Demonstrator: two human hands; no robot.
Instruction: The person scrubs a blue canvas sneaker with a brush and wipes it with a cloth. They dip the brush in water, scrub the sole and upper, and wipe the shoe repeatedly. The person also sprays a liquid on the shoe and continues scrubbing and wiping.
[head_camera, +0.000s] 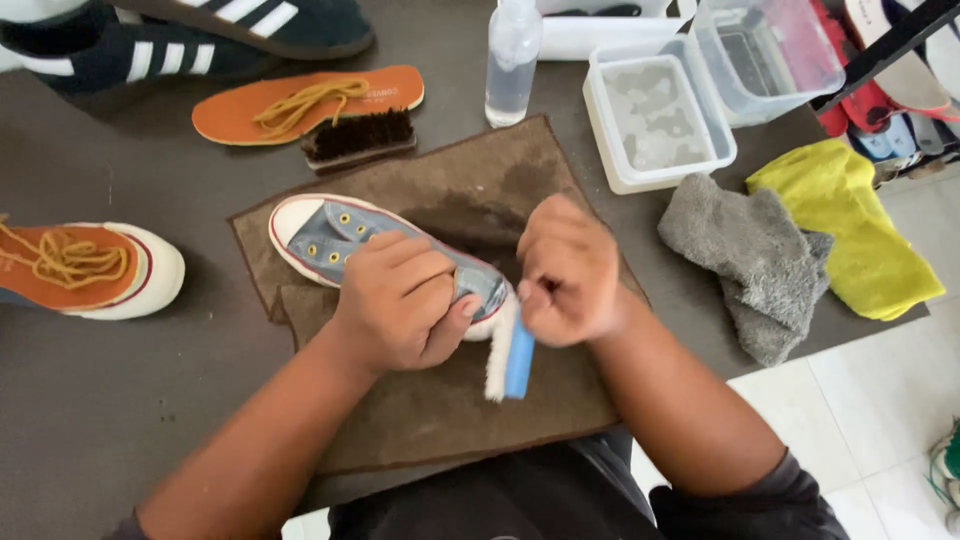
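**Two hands, one small sneaker on a brown cloth**

One small blue-grey canvas sneaker (345, 240) lies on a brown towel (450, 400) spread over the dark table (90, 400). It has a white rubber toe cap pointing left, a white sole rim with a thin red line, and yellow eyelets without laces. The left hand (400, 300) is clamped over the shoe's middle, fingers curled across the upper. The right hand (565, 270) is closed around a blue-backed brush (510, 360) with white bristles, held at the heel.

The heel and rear half of the shoe are hidden under both hands. The brush handle's top is buried in the fist. Whether the bristles touch the sole cannot be told.
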